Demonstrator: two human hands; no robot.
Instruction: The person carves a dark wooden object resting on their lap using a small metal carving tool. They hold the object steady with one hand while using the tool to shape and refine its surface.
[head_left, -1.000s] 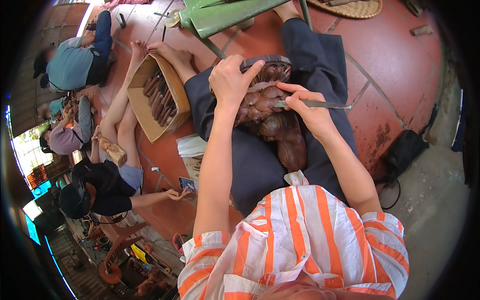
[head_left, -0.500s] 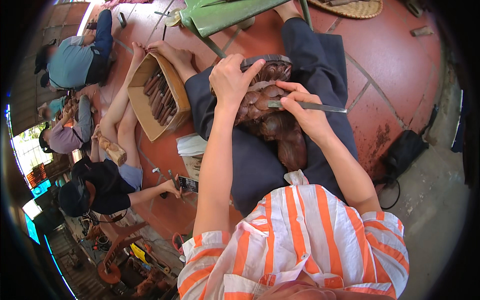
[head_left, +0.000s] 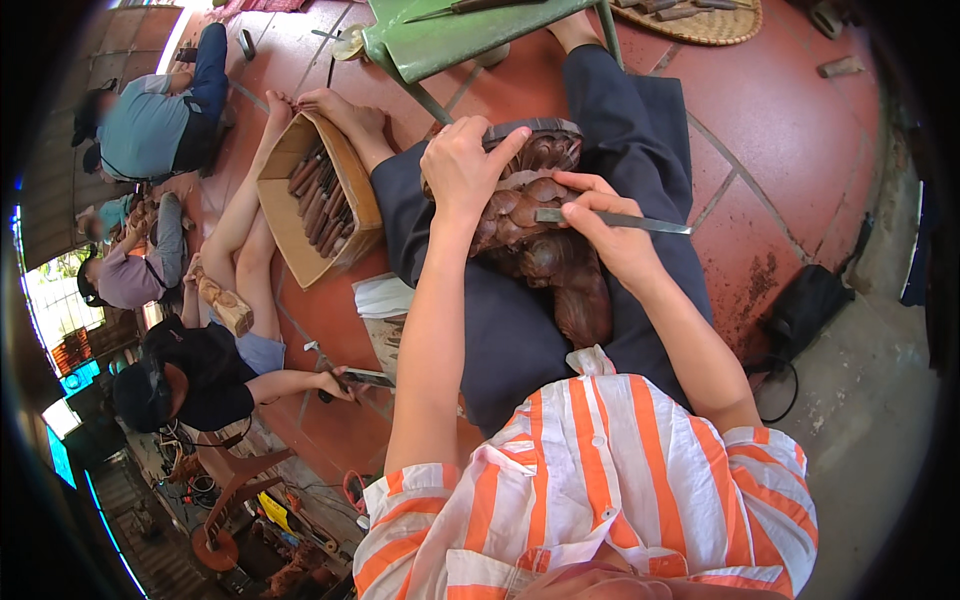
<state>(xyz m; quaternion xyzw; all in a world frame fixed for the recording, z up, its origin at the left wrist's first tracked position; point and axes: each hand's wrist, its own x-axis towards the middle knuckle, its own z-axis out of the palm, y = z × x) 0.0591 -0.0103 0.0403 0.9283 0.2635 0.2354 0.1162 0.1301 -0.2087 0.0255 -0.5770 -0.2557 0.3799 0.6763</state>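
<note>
A dark brown wood carving [head_left: 507, 215] with rounded, lobed relief lies across my lap, its flat rimmed base at the far end. My left hand [head_left: 460, 170] grips the carving's far left side, thumb stretched along the rim, other fingers partly hidden behind it. In my right hand [head_left: 610, 222] is a flat metal blade [head_left: 650, 224], pinched between thumb and fingers. One end of the blade lies over the carved lobes and the pointed end sticks out to the right. My right index fingertip touches the carving near a pale edge.
A cardboard box [head_left: 273, 222] of wooden-handled tools stands left of my knee. Ahead are a green stool [head_left: 450, 40] with a tool on it and a woven tray [head_left: 690, 30]. Several people sit at left, one in black [head_left: 200, 350] holding a phone. A black bag [head_left: 805, 305] lies right.
Both hands keep their hold on the carving and blade, with barely any shift. At left, the person in black has tilted the phone. The view has moved slightly.
</note>
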